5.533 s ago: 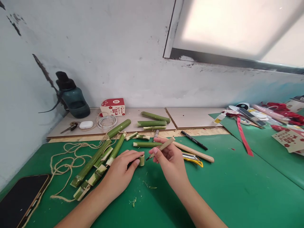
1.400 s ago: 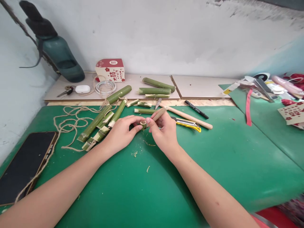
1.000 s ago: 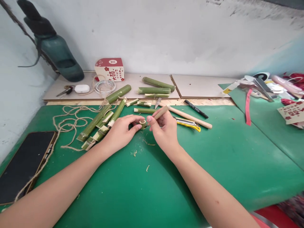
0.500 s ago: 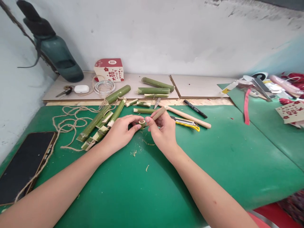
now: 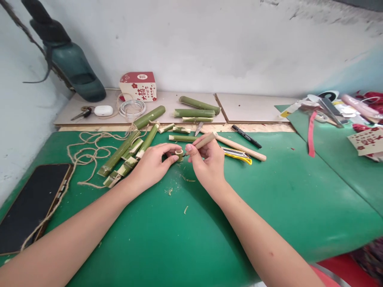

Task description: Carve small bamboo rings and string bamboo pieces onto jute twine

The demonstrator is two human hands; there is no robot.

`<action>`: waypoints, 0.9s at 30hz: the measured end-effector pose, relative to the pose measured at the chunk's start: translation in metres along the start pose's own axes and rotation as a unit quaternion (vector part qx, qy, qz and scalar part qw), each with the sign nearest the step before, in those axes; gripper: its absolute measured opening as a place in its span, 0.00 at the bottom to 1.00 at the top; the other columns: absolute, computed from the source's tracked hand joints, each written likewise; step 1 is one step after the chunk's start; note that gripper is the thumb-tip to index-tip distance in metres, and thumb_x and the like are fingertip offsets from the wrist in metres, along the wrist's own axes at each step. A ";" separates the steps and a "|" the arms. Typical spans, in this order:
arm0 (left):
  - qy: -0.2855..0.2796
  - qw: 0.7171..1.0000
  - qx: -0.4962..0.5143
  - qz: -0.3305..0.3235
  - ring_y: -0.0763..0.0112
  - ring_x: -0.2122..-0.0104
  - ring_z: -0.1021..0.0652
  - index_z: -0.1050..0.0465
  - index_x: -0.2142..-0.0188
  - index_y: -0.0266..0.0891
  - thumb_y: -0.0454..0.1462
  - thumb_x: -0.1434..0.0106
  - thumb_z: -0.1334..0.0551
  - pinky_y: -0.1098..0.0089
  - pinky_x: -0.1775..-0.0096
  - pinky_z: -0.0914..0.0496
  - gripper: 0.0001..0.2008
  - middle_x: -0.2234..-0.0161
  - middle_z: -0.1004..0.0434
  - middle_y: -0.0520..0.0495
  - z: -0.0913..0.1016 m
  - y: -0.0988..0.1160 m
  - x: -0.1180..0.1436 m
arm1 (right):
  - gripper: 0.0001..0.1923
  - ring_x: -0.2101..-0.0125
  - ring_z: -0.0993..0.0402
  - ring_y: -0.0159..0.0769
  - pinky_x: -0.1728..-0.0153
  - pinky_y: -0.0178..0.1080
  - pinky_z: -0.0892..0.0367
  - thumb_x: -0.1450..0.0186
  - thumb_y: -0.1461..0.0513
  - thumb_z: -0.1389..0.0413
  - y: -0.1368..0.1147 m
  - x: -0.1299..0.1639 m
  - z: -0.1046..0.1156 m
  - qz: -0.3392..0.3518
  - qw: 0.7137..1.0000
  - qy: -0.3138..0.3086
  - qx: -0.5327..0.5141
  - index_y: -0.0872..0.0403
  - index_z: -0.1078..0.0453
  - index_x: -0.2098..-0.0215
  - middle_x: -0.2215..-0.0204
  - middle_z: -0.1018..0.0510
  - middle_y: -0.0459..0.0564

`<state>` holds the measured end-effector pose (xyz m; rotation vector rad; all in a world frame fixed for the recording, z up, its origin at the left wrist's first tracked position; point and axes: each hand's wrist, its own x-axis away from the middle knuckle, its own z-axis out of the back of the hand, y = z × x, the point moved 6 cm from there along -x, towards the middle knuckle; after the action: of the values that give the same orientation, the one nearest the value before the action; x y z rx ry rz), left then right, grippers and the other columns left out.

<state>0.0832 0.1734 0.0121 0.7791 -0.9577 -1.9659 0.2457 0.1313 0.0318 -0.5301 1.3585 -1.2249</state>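
The bamboo ring (image 5: 179, 154) sits pinched in our left hand (image 5: 153, 164) while our right hand (image 5: 206, 163) grips the wooden-handled knife (image 5: 203, 141) against it.

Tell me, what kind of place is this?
It looks like a craft table, probably in a home or small workshop. A green mat covers it, with cut bamboo sticks, twine and a yellow utility knife lying about, while the hands work on a small bamboo ring.
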 end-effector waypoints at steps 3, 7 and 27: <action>0.002 1.000 0.003 -0.001 0.63 0.60 0.17 0.19 0.49 0.41 0.36 0.31 0.35 0.61 0.54 0.22 0.12 0.54 0.14 0.46 0.000 0.000 0.000 | 0.13 0.79 0.30 0.31 0.77 0.37 0.33 0.30 0.53 0.38 -0.001 0.000 0.000 0.008 1.000 0.003 -0.001 0.49 0.35 0.64 0.73 0.28 0.42; 0.000 1.000 -0.002 -0.005 0.64 0.61 0.17 0.19 0.50 0.41 0.34 0.31 0.35 0.62 0.55 0.22 0.12 0.55 0.14 0.47 0.000 0.002 0.000 | 0.12 0.79 0.31 0.30 0.77 0.37 0.34 0.30 0.54 0.38 0.002 0.000 -0.002 0.001 1.000 -0.010 -0.002 0.49 0.35 0.64 0.76 0.28 0.41; -0.004 1.000 -0.004 -0.013 0.66 0.62 0.18 0.19 0.49 0.42 0.33 0.31 0.35 0.64 0.56 0.24 0.12 0.55 0.15 0.48 0.000 0.002 0.000 | 0.10 0.79 0.30 0.32 0.77 0.37 0.33 0.29 0.55 0.39 0.002 0.003 -0.005 0.015 1.000 -0.016 0.020 0.48 0.36 0.63 0.76 0.27 0.41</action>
<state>0.0842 0.1724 0.0141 0.7830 -0.9483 -1.9959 0.2414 0.1309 0.0277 -0.4990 1.3078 -1.2115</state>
